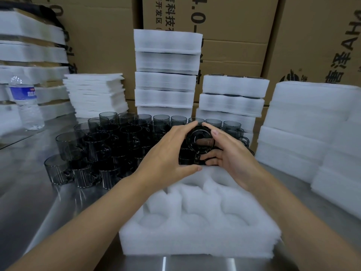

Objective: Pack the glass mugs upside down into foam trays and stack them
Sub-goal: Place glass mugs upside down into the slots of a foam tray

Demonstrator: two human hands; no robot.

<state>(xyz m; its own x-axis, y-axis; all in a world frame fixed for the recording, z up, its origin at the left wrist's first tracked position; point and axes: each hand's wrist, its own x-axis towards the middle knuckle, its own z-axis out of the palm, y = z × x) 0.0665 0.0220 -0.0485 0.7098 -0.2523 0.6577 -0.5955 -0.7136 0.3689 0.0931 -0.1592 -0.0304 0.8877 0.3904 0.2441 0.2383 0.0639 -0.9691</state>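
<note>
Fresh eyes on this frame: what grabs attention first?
Dead centre, both hands, the left hand and the right hand, close around one dark glass mug above the far edge of an open foam tray, whose pockets in view sit empty. Left of the hands, a crowd of smoky glass mugs covers the steel table. Behind, stacks of white foam trays rise against cardboard boxes.

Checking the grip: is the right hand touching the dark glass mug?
Touching. The head view shows the right hand with fingers wrapped against the mug.
</note>
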